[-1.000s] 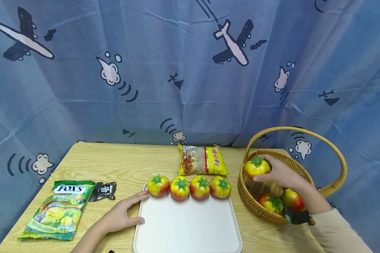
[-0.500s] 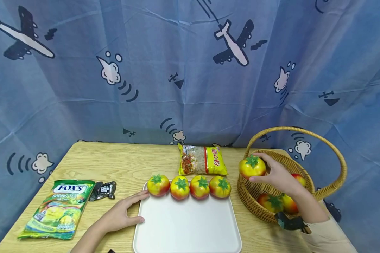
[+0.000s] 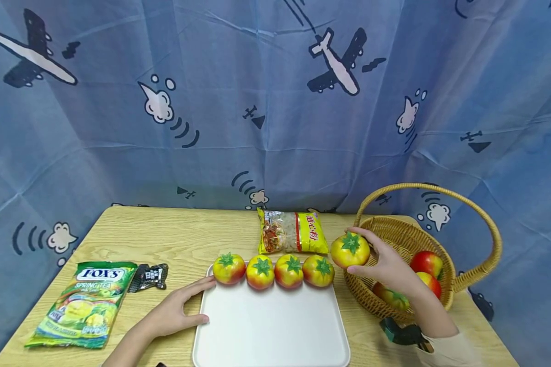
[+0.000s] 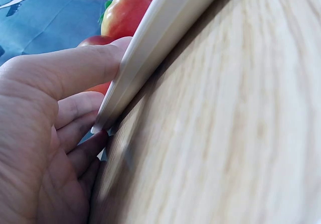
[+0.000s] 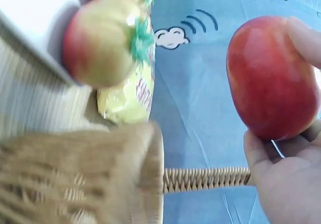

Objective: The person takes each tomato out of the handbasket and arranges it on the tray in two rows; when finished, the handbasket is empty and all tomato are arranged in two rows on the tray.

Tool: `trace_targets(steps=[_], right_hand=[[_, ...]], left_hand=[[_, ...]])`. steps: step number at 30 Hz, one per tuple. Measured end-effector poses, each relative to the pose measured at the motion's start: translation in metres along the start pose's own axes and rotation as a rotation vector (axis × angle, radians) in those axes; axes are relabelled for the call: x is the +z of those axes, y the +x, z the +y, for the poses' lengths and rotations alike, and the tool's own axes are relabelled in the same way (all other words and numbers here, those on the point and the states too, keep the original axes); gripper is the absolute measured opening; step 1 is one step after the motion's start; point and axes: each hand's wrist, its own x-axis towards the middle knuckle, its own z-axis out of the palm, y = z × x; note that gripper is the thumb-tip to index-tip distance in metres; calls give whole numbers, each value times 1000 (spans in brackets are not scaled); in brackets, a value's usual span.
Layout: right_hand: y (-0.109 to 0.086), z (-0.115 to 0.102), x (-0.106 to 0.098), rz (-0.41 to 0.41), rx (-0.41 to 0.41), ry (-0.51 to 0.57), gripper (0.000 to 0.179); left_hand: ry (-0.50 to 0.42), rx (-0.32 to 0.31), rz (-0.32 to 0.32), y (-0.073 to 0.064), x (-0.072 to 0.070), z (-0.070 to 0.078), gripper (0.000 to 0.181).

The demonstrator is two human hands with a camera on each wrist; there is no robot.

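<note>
In the head view my right hand holds a yellow-and-red tomato with a green star-shaped top, between thumb and fingers. It is in the air just left of the wicker basket. The right wrist view shows the red underside of this tomato. Several similar tomatoes line the far edge of a white tray. More tomatoes lie in the basket. My left hand rests at the tray's left side, thumb and fingertips touching its rim.
Behind the tray lies a yellow pasta bag. On the left are a green FOX'S candy bag and a small black packet. The basket's tall handle arches up at the right. A blue curtain hangs behind the table.
My right hand has carried the tomato left, out from over the basket to near the tray's far right corner. The left hand and the tray stay put.
</note>
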Motion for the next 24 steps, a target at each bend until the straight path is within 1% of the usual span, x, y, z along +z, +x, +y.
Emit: trace_targets(steps=[7, 9, 13, 18, 24], right_hand=[[1, -1, 19, -25, -56, 148, 79], [1, -1, 23, -31, -71, 171, 79], [0, -2, 33, -40, -73, 191, 80], [-2, -4, 47, -74, -68, 269, 80], [-1, -8, 67, -109, -67, 284, 78]], left_hand=[[-7, -16, -9, 0, 1, -1, 70], [-3, -13, -8, 1, 0, -1, 70], [-1, -5, -6, 1, 0, 0, 70], [-28, -32, -16, 1, -1, 1, 71], [-17, -25, -12, 0, 0, 1, 71]])
